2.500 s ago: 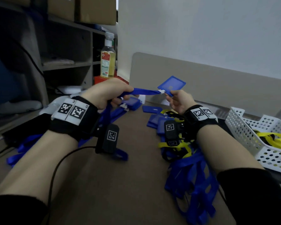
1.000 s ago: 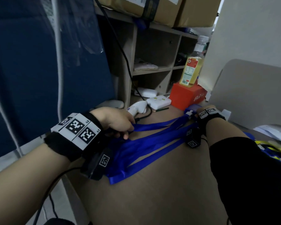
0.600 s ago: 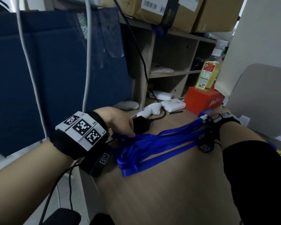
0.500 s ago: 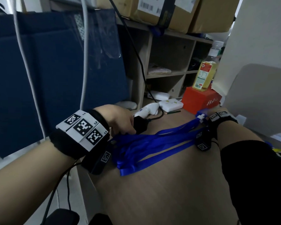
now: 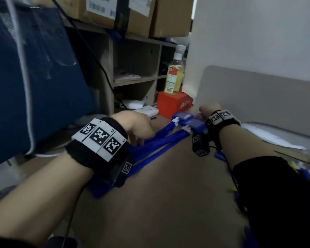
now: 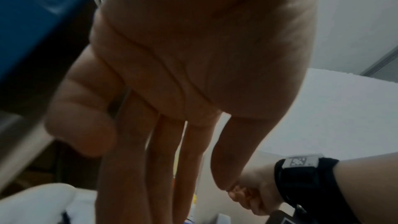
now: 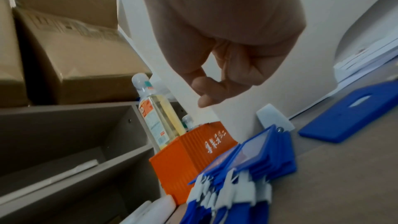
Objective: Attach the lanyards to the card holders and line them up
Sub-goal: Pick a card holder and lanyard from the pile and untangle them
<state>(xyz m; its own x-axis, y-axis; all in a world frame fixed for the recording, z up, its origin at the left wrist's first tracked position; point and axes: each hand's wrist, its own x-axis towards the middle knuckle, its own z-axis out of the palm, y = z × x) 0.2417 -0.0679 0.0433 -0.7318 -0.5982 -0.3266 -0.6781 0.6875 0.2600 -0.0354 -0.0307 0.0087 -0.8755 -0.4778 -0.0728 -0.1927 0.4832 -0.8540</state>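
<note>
Head view high, facing down; wrist views close, low.

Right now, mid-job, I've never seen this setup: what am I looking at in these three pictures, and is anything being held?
No machine: a person's two bare hands wearing marker wristbands. One picture is from a head camera, two from wrist cameras looking along the fingers. On the table lie blue lanyards clipped to stacked blue card holders, beside a red box. The left hand rests straight fingers on the lanyards; the right hand is curled near the holders. Neither has a grip on anything.
</note>
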